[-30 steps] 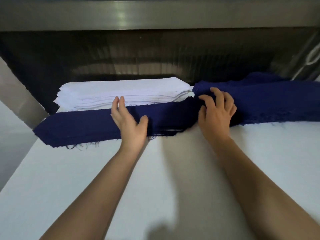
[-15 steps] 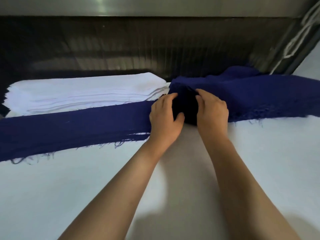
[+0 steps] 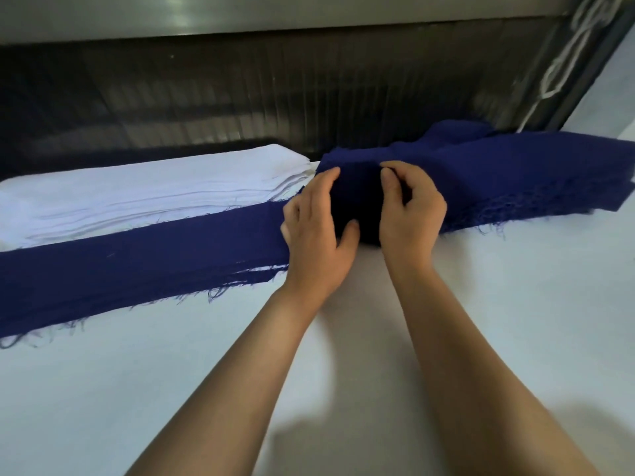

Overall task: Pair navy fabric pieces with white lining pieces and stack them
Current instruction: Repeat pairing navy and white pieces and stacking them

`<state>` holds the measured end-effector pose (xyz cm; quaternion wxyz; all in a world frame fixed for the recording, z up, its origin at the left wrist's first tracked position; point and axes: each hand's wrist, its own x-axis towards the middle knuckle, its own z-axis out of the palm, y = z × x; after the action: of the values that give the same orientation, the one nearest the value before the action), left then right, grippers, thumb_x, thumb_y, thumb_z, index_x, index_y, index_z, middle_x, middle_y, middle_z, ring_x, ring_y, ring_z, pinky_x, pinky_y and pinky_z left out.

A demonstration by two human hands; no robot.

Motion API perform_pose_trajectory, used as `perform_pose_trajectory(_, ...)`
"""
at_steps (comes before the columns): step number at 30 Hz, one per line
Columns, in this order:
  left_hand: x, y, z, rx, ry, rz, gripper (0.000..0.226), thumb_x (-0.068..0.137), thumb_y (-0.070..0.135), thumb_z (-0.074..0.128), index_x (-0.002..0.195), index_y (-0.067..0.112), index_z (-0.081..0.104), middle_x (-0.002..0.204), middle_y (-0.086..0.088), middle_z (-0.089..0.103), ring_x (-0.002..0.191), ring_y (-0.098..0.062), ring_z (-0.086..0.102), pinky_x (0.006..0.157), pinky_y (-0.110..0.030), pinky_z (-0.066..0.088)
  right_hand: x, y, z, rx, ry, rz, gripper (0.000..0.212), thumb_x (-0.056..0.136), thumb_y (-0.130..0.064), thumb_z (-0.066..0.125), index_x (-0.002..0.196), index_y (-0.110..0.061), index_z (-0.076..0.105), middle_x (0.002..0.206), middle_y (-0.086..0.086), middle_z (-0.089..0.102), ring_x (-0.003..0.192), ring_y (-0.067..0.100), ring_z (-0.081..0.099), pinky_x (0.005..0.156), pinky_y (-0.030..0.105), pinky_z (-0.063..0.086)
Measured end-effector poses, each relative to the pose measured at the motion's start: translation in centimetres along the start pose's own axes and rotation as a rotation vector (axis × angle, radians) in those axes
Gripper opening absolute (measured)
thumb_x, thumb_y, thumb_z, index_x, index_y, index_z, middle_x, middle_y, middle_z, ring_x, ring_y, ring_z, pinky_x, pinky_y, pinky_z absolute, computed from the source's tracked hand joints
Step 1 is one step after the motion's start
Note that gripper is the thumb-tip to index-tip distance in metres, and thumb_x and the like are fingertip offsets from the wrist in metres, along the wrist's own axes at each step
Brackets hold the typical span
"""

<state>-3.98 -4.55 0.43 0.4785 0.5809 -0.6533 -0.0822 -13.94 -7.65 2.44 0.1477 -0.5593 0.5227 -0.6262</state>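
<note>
I see arms stretched to 12 o'clock: left hand (image 3: 316,231) grips navy strip (image 3: 137,266), right hand (image 3: 410,214) pinches navy pile (image 3: 515,176); white lining stack (image 3: 154,190) at 10 o'clock.

Head-worn wide-angle view, forward and down, close over table (image 3: 137,389)
</note>
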Motion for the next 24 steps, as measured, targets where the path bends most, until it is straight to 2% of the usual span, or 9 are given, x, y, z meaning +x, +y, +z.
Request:
perform_pose_trajectory(3, -0.1, 0.5, -0.4, -0.025, 0.068, 0.135, 0.051, 0.082, 0.005, 0.060, 0.132, 0.009, 0.052, 0.130, -0.002, 0.057, 0.117, -0.024, 0.048, 0.094, -0.027, 0.029, -0.7, 0.1, 0.2, -0.105, 0.094, -0.196, 0.015, 0.089, -0.010, 0.058, 0.098, -0.006, 0.070, 0.097, 0.001, 0.066, 0.094, 0.017, 0.058, 0.084, 0.023, 0.043)
perform_pose_trajectory(5, -0.1, 0.7, -0.5, -0.052, 0.103, 0.226, 0.043, 0.082, 0.003, 0.058, 0.125, 0.007, 0.058, 0.119, -0.001, 0.063, 0.107, -0.022, 0.055, 0.095, -0.037, 0.039, -1.2, 0.3, 0.6, -0.190, 0.147, -0.336, 0.012, 0.086, -0.008, 0.062, 0.090, -0.005, 0.072, 0.094, 0.007, 0.069, 0.089, 0.025, 0.060, 0.080, 0.030, 0.041)
perform_pose_trajectory(8, 0.0, 1.0, -0.5, -0.149, 0.029, 0.268, 0.040, 0.091, 0.017, 0.044, 0.131, 0.015, 0.053, 0.113, 0.015, 0.058, 0.101, -0.013, 0.053, 0.091, -0.045, 0.042, -1.5, 0.2, 1.1, -0.242, 0.200, -0.439, 0.013, 0.083, -0.011, 0.061, 0.078, -0.009, 0.073, 0.086, 0.003, 0.070, 0.081, 0.025, 0.062, 0.077, 0.030, 0.035)
perform_pose_trajectory(11, 0.2, 0.9, -0.7, -0.240, -0.047, 0.263, 0.045, 0.095, 0.034, 0.026, 0.134, 0.020, 0.044, 0.115, 0.023, 0.050, 0.104, 0.000, 0.048, 0.097, -0.039, 0.041, -1.5, 0.2, 1.3, -0.257, 0.221, -0.513, 0.011, 0.081, -0.012, 0.063, 0.076, -0.010, 0.073, 0.082, 0.002, 0.071, 0.075, 0.024, 0.064, 0.075, 0.033, 0.037)
perform_pose_trajectory(13, 0.5, 0.6, -0.8, -0.329, -0.085, 0.189, 0.054, 0.095, 0.039, 0.022, 0.134, 0.014, 0.049, 0.120, 0.019, 0.053, 0.112, 0.005, 0.049, 0.101, -0.032, 0.040, -1.6, 0.3, 1.4, -0.263, 0.199, -0.541, 0.006, 0.081, -0.010, 0.069, 0.078, -0.009, 0.073, 0.082, 0.002, 0.071, 0.074, 0.023, 0.065, 0.074, 0.035, 0.038)
perform_pose_trajectory(15, 0.9, 0.6, -1.0, -0.439, -0.115, 0.049, 0.061, 0.094, 0.046, 0.022, 0.129, 0.009, 0.055, 0.124, 0.006, 0.060, 0.118, -0.004, 0.053, 0.101, -0.028, 0.042, -1.8, 0.3, 1.4, -0.276, 0.146, -0.522, 0.006, 0.078, -0.004, 0.072, 0.081, -0.009, 0.073, 0.083, 0.002, 0.071, 0.072, 0.022, 0.064, 0.074, 0.033, 0.036)
perform_pose_trajectory(19, 0.7, 0.5, -1.1, -0.545, 0.026, -0.095, 0.043, 0.102, 0.029, 0.029, 0.113, 0.007, 0.064, 0.102, 0.009, 0.067, 0.097, 0.003, 0.062, 0.084, -0.013, 0.046, -2.1, 0.1, 1.0, -0.255, 0.011, -0.479, 0.027, 0.072, 0.007, 0.066, 0.091, -0.011, 0.070, 0.088, -0.001, 0.069, 0.079, 0.019, 0.061, 0.079, 0.029, 0.032)
perform_pose_trajectory(21, 0.4, 0.5, -1.0, -0.598, 0.078, -0.172, 0.033, 0.104, 0.023, 0.034, 0.113, 0.010, 0.064, 0.101, 0.008, 0.067, 0.091, 0.000, 0.064, 0.082, -0.016, 0.048, -2.0, 0.2, 0.5, -0.225, -0.052, -0.503, 0.031, 0.071, 0.009, 0.061, 0.092, -0.011, 0.070, 0.090, -0.002, 0.068, 0.082, 0.017, 0.060, 0.080, 0.029, 0.033)
perform_pose_trajectory(24, 0.1, 0.5, -0.8, -0.623, 0.020, -0.201, 0.027, 0.102, 0.027, 0.039, 0.115, 0.016, 0.060, 0.109, 0.002, 0.066, 0.100, -0.010, 0.064, 0.087, -0.023, 0.051, -1.9, 0.4, 0.0, -0.207, -0.074, -0.486, 0.025, 0.075, 0.009, 0.059, 0.090, -0.008, 0.069, 0.087, 0.002, 0.069, 0.080, 0.018, 0.059, 0.079, 0.026, 0.033)
